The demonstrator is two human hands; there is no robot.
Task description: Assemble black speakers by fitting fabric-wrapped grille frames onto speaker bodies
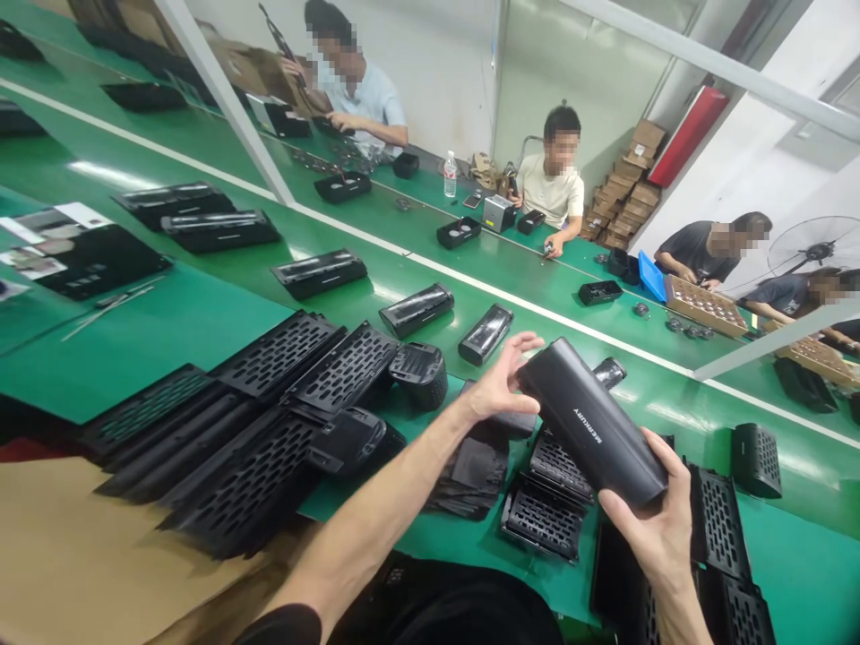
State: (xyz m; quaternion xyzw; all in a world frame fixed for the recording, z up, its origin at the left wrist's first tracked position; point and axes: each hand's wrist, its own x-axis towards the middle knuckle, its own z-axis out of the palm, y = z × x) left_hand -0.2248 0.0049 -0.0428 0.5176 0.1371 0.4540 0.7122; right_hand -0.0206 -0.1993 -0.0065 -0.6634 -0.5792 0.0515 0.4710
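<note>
A long black casing (595, 425) marked MERKURY is held up at a slant over the green bench. My right hand (649, 506) grips its lower right end, thumb and fingers on opposite sides. At its upper left end is my left hand (503, 381), its fingers spread and curved around the end; whether they touch it is hard to tell. Beneath the casing lie perforated black grilles (544, 524) and a stack of thin dark pieces (470, 475).
Stacked black grille panels (255, 475) cover the bench at left, by rounded black parts (420, 372). Black housings (417, 309) sit along the green conveyor. An upright perforated unit (756, 459) stands at right. People work across the line, behind metal posts (225, 98).
</note>
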